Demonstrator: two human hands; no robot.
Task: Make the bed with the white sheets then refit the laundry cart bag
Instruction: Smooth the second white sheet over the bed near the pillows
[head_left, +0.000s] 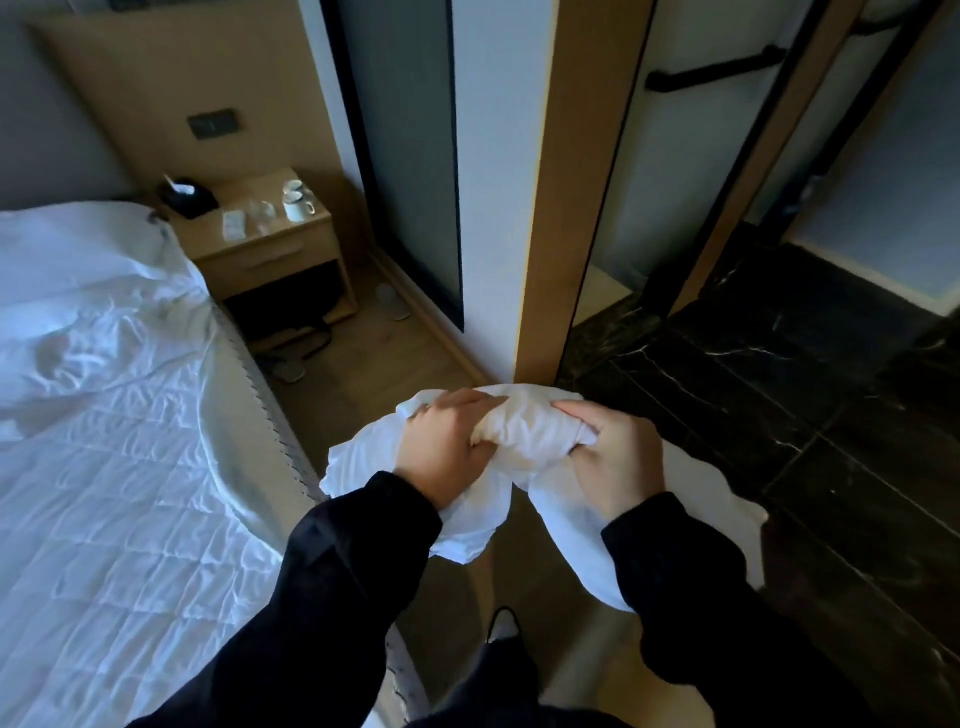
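I stand beside the bed (104, 467), which fills the left of the view and wears a quilted white cover with a rumpled white sheet (88, 312) lying loose over its head end. In front of me, over the floor, I hold a bunched white sheet (524, 426). My left hand (447, 447) grips its left part with curled fingers. My right hand (613, 457) grips its right part. Loose ends of the cloth hang down below both wrists. No laundry cart is in view.
A wooden nightstand (270, 249) with cups, glasses and a black tissue box stands at the bed's head. Slippers (392, 301) lie on the wood floor beside it. A wooden door frame (550, 208) rises ahead, and black marble floor (779, 405) lies to the right.
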